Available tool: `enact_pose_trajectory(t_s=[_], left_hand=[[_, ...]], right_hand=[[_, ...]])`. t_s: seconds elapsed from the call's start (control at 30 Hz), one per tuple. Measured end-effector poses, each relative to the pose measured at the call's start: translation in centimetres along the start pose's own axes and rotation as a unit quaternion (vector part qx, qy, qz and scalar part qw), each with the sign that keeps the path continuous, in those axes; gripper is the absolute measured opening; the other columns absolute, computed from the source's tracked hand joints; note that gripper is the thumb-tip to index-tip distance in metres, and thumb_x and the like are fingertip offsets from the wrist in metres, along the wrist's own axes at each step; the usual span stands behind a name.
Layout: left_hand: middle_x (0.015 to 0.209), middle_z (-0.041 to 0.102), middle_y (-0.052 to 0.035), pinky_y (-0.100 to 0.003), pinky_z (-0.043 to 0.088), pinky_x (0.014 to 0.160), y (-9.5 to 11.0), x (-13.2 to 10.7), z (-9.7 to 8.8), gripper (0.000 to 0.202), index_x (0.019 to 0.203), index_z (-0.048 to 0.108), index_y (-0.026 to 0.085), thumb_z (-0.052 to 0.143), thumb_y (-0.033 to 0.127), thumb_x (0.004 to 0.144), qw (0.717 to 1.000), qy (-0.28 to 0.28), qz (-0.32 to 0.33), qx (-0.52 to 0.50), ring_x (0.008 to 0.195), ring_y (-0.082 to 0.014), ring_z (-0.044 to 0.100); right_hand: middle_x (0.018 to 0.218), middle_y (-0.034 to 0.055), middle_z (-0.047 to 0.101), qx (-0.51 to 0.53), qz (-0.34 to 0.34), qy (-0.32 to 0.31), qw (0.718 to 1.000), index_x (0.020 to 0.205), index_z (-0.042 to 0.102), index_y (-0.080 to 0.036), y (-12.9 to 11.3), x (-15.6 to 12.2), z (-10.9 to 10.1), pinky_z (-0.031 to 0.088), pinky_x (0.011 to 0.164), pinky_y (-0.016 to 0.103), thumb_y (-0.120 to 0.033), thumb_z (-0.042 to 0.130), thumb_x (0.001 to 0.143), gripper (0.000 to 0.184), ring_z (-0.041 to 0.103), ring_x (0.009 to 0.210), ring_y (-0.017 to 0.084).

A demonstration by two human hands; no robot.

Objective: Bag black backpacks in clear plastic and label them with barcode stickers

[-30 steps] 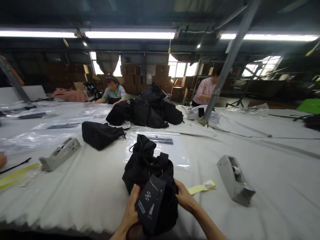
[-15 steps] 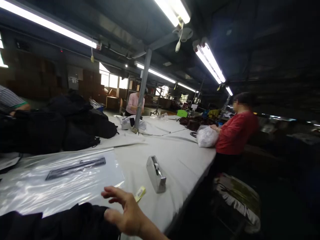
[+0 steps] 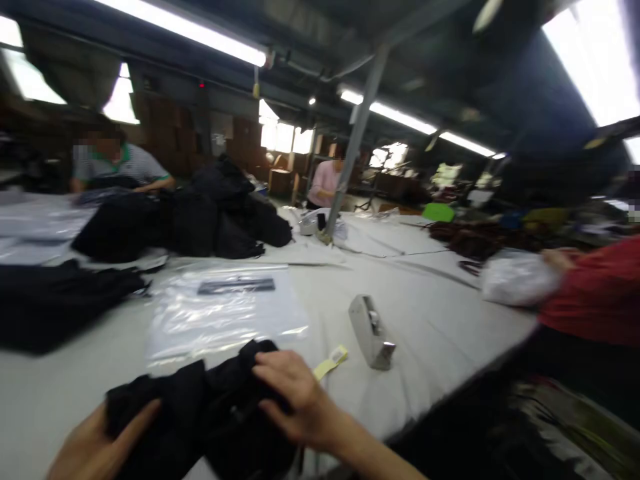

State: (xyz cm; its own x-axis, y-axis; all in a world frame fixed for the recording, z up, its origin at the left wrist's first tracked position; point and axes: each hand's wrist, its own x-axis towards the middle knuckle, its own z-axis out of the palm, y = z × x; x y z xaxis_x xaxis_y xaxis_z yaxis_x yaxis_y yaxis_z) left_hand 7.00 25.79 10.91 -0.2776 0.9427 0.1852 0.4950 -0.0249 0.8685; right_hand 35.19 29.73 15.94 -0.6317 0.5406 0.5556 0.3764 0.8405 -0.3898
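Observation:
Low in the view, a dark bundle of black fabric (image 3: 200,407) is between my hands; whether it is a bag or a garment I cannot tell. My left hand (image 3: 97,443) grips its left side, thumb on top. At the upper right corner my right hand (image 3: 303,397) has its fingers and thumb closed round the cloth. Just behind the bundle lie clear plastic bags (image 3: 225,320) with a dark printed strip. A yellow label (image 3: 331,360) rests on the table by my right wrist. Beyond it stands a grey tape dispenser (image 3: 373,333).
More black fabric (image 3: 55,303) lies at left, and a large black heap (image 3: 200,217) behind the plastic. A metal post (image 3: 357,133) rises from the white table (image 3: 425,320). One person sits across at left, another stands farther back, and a red-sleeved person handles a white bundle (image 3: 520,277) at right.
My view has swung left. My right hand, open above the black fabric before, now grips it. My left hand has come into view holding the fabric's left side.

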Motion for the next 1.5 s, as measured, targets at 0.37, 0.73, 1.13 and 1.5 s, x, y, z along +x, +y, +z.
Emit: enact_pose_trajectory(t_s=[0.37, 0.73, 1.13, 1.5], left_hand=[[0.117, 0.062, -0.0028, -0.035, 0.042, 0.105, 7.8, -3.8, -6.1, 0.037, 0.120, 0.055, 0.026, 0.062, 0.011, 0.087, 0.945, 0.016, 0.322, 0.046, 0.113, -0.0184, 0.057], [0.123, 0.060, -0.0006, -0.052, 0.019, 0.110, 9.7, -1.2, -3.8, 0.006, 0.090, 0.055, 0.022, 0.053, 0.017, 0.093, 0.885, -0.202, 0.362, 0.211, 0.113, -0.0225, 0.053], [0.075, 0.060, -0.0003, -0.023, 0.039, 0.063, 15.0, 4.9, -5.7, 0.027, 0.082, 0.058, 0.016, 0.062, 0.042, 0.087, 0.941, -0.252, 0.098, -0.202, 0.068, -0.0131, 0.053], [0.077, 0.065, -0.0022, -0.026, 0.045, 0.070, 16.0, 5.8, -5.3, 0.024, 0.087, 0.062, 0.014, 0.068, 0.037, 0.082, 0.935, -0.236, 0.064, -0.256, 0.076, -0.0169, 0.063]], right_hand=[[0.088, 0.0033, 0.071, 0.073, 0.099, 0.077, 0.989, 0.103, 0.065, -0.024, -2.9, -1.7, -4.6, 0.058, 0.074, 0.025, -0.018, 0.063, 0.086, 0.019, 0.069, 0.081, 0.017], [0.094, 0.0092, 0.065, 0.014, 0.084, -0.035, 0.996, 0.089, 0.068, -0.021, -2.7, -6.3, 2.7, 0.057, 0.071, 0.030, -0.014, 0.059, 0.081, 0.014, 0.066, 0.084, 0.021], [0.076, 0.0033, 0.071, 0.259, 0.300, 0.071, 0.915, 0.118, 0.058, -0.022, -3.9, -1.0, -4.5, 0.059, 0.070, 0.033, -0.046, 0.062, 0.088, 0.039, 0.071, 0.065, 0.020], [0.100, 0.0126, 0.071, -0.074, 0.068, 0.114, 0.988, 0.122, 0.054, -0.018, -4.0, 5.3, -3.0, 0.061, 0.077, 0.041, -0.036, 0.059, 0.088, 0.038, 0.070, 0.088, 0.026]])
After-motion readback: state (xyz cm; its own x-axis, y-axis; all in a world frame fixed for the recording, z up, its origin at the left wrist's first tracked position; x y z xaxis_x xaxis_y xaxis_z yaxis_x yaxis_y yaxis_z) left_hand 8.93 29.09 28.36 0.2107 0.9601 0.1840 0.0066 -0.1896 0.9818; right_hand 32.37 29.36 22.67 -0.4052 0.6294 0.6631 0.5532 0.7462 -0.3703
